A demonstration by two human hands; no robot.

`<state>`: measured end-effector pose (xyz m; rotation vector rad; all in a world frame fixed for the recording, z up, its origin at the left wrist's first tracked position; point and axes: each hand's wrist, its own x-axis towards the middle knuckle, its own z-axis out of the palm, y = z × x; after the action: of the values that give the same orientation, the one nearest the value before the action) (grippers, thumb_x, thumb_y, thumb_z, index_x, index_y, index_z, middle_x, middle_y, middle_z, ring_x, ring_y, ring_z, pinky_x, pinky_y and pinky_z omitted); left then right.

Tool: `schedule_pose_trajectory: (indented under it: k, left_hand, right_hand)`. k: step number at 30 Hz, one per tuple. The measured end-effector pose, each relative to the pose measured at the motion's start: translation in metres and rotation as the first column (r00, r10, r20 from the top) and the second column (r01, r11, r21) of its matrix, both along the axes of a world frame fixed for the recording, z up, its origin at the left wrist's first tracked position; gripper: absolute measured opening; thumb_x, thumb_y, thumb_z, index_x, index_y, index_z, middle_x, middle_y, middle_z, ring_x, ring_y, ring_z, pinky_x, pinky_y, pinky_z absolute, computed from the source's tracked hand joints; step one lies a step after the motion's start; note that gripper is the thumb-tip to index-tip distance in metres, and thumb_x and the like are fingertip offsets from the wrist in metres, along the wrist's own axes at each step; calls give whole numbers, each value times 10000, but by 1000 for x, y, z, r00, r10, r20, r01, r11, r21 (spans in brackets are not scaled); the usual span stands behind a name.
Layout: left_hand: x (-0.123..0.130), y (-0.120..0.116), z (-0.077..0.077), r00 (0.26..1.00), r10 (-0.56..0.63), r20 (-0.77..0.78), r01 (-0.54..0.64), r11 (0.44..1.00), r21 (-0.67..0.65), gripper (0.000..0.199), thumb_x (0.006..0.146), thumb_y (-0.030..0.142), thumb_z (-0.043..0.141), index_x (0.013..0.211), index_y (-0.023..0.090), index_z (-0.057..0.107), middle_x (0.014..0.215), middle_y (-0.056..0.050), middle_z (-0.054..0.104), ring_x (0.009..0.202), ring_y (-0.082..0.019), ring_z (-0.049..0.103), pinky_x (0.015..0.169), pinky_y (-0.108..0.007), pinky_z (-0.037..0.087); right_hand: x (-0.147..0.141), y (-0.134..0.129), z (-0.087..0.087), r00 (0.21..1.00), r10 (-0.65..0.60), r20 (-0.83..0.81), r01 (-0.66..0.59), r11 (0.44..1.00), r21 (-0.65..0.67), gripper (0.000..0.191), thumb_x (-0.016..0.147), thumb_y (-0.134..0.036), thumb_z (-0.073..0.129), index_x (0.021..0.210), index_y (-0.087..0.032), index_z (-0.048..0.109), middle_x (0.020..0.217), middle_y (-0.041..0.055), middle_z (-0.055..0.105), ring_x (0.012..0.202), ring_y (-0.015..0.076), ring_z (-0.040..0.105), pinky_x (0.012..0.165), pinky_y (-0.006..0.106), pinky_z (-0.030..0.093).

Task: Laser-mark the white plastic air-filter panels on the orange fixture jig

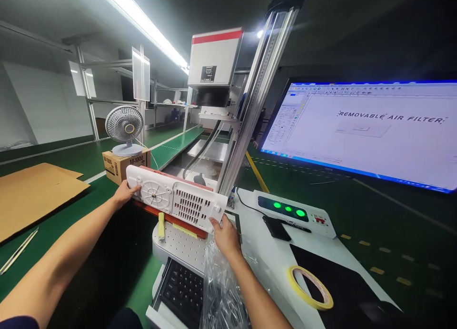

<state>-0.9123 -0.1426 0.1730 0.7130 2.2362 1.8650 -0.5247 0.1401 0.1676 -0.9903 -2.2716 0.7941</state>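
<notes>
Left hand (124, 194) and right hand (222, 234), well apart, clamp opposite ends of a white plastic vented panel (185, 200) above the perforated white bench (182, 245) at twelve o'clock.

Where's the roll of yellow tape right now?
In the head view, lower right, the roll of yellow tape lies at the edge of the black sheet, right of the right hand and below the green-lit control panel.

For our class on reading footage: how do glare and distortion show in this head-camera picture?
In the head view, the long white ceiling tube light blows out into glare; the tall silver aluminium column leans steeply from wide-angle distortion; the wide blue-edged monitor screen stretches toward the frame edge; the white vented plastic panel stays sharp.
</notes>
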Motion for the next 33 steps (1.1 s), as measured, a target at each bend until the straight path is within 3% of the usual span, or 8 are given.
schedule_pose_trajectory:
  k: [4, 9, 14, 18, 24, 29, 33]
  left_hand:
    - [16, -10, 20, 1000, -8, 18, 8, 1000, -18, 892, 551, 746, 1017, 1115, 101, 770, 1119, -222, 821, 964, -384, 775, 721, -409, 621]
    - [39, -32, 24, 994, -33, 100, 29, 999, 43, 923, 532, 762, 1020, 1137, 131, 727, 1115, -208, 812, 932, -375, 777, 687, -403, 616]
    - [81, -64, 32, 996, -53, 76, 44, 992, 117, 931, 648, 800, 959, 1235, 167, 611, 1207, -183, 778, 998, -340, 770, 716, -363, 608]
    - [130, -97, 38, 999, -40, -21, 43, 980, 193, 915, 684, 809, 932, 1275, 202, 590, 1318, -162, 760, 1198, -368, 736, 959, -443, 636]
    - [195, -141, 27, 1000, 15, 20, -20, 959, 282, 906, 618, 807, 964, 1230, 253, 589, 1303, -129, 753, 1266, -404, 709, 1123, -563, 591]
    - [229, -165, 27, 996, 70, 49, -82, 948, 306, 889, 540, 843, 971, 1142, 301, 604, 1269, -97, 751, 1298, -447, 688, 1147, -606, 578]
    - [248, -176, 36, 993, 82, 80, -104, 938, 329, 907, 513, 849, 978, 1152, 310, 628, 1272, -98, 750, 1291, -451, 687, 1162, -627, 568]
  right_hand:
    - [2, -10, 3, 1000, 7, -12, -7, 1000, -4, 324, 1073, -358, 537, 1241, -151, 720, 1292, 182, 805, 1173, 327, 761, 962, 378, 532]
    - [28, -35, 21, 1000, -15, -27, 15, 1000, 12, 370, 1050, -468, 513, 1187, -200, 728, 1268, 170, 811, 1170, 349, 756, 933, 391, 536]
    - [85, -75, 54, 984, -21, -175, 31, 998, 56, 526, 978, -651, 501, 1191, -240, 752, 1179, 147, 829, 1119, 364, 762, 953, 424, 559]
    - [142, -114, 72, 961, -111, -253, 134, 988, 76, 625, 911, -822, 546, 1035, -254, 778, 1070, 167, 833, 1035, 393, 774, 883, 444, 592]
    - [219, -162, 76, 961, -227, -159, 249, 959, 136, 827, 858, -1016, 520, 988, -253, 812, 1108, 204, 834, 1124, 432, 769, 915, 463, 623]
    - [262, -185, 69, 944, -296, -148, 326, 909, 259, 855, 883, -1006, 500, 1006, -232, 844, 1102, 208, 836, 1099, 443, 772, 956, 509, 632]
    - [290, -203, 72, 956, -261, -134, 290, 908, 302, 681, 970, -842, 587, 1064, -223, 855, 1057, 183, 838, 1144, 413, 770, 1018, 476, 638]
